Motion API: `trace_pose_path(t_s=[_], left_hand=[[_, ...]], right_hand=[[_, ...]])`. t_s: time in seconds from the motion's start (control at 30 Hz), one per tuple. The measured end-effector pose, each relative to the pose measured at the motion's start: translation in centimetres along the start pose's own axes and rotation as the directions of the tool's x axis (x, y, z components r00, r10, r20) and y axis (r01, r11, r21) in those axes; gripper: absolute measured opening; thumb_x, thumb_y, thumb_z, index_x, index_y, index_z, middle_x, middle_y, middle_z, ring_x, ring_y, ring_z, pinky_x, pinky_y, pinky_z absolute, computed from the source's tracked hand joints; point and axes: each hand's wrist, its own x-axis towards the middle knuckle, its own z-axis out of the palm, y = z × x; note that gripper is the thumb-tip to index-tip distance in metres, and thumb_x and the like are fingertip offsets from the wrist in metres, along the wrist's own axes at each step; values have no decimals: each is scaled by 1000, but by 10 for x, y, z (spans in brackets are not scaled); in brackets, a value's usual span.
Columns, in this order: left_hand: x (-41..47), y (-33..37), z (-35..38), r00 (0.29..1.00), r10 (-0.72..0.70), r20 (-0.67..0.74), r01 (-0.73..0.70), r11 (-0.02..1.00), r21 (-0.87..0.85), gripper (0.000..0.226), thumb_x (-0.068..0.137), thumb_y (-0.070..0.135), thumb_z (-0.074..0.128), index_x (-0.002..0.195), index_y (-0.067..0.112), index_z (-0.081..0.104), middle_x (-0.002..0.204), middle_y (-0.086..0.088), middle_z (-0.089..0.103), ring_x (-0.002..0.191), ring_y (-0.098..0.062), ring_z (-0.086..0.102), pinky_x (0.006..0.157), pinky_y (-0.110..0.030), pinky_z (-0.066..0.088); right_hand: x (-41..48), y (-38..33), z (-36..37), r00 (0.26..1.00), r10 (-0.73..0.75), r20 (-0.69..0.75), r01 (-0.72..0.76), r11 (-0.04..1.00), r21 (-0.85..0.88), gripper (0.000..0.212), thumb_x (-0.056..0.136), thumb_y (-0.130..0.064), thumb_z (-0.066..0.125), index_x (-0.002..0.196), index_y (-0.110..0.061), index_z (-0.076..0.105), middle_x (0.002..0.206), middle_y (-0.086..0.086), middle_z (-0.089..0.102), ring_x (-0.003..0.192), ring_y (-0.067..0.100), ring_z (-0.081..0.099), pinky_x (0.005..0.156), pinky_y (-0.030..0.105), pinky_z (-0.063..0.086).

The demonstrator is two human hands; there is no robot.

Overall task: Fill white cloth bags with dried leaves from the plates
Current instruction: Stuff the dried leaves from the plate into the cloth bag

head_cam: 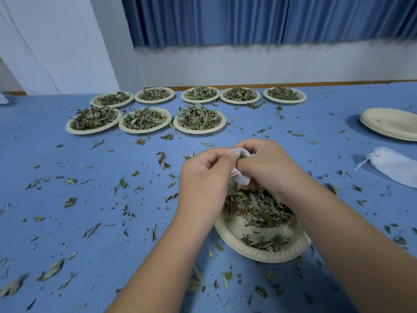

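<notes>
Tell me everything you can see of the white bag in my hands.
The bag is white, thin-looking cloth, crumpled and mostly hidden. The left hand and right hand both pinch it. Two bits show between them: a fold on top and a bunched corner lower down. It sits above the far side of a plate of dried leaves. Its contents cannot be seen.

Both hands are gripping a small white cloth bag [240, 177] above a pale paper plate of dried green leaves [264, 253]: the left hand [203, 177] is pinching its left edge, the right hand [268, 168] its right. Eight leaf-filled plates [198, 119] are sitting farther back on the blue tabletop [67, 199].
</notes>
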Motion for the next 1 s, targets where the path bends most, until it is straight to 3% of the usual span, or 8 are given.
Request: trace_pose_path(t_s=[0.13,0.3,0.43,0.53,0.63,0.77,0.87,1.0], left_hand=[[2,-1,-1,998,26,-49,-23,998,65,23,91,15,63,74,22,76,43,14,49,36,-1,37,41,-13,29],[2,-2,-3,993,57,-107,-45,993,105,23,93,17,60,76,23,75,45,12,48,37,-4,36,42,-16,29],[-1,-2,4,998,31,-48,-27,996,87,19,91,14,61,79,17,75,45,8,55,36,-3,38,41,-13,29],[-3,-4,7,999,41,-35,-36,992,121,16,90,14,64,80,16,76,40,14,44,36,-3,34,42,-13,28],[0,-4,2,996,52,-69,-40,987,158,17,90,16,63,80,17,77,46,12,51,37,-2,38,43,-14,31],[5,-4,-9,984,106,-146,-75,976,204,20,92,20,61,79,23,75,66,-8,69,49,-11,53,51,-24,46],[8,-3,-15,965,168,-202,-121,966,227,24,94,21,60,76,27,74,54,8,60,43,-3,40,43,-16,34],[10,-2,-21,950,214,-227,-164,961,221,22,94,24,60,78,31,74,61,1,59,44,-9,34,44,-23,29]], right_hand=[[2,-3,1,997,-76,-31,69,981,-182,10,78,-6,61,80,-12,68,68,6,64,50,15,57,46,25,51],[-7,0,-23,958,-118,262,104,992,67,24,79,-8,73,98,-23,72,91,2,70,72,15,68,63,22,54],[-2,5,-14,986,-155,53,160,981,-113,25,70,2,70,83,-19,72,75,9,69,58,11,60,53,22,50],[5,7,-2,980,-183,-82,148,935,-322,20,70,-1,63,78,-19,70,76,3,70,59,9,56,47,17,42],[2,12,-7,967,-246,-69,210,917,-338,7,75,-20,69,80,-24,69,77,-5,67,59,2,53,48,11,37],[-21,21,-33,942,-332,-52,292,885,-363,25,77,-49,64,98,-35,64,94,-15,60,64,-1,55,58,12,41],[-43,22,-53,923,-366,122,374,772,-513,43,71,-65,57,106,-40,61,98,-18,54,80,3,55,67,17,41],[-62,21,-67,903,-119,413,389,635,-667,75,57,-83,52,125,-53,47,113,-35,38,98,-19,40,73,16,36]])
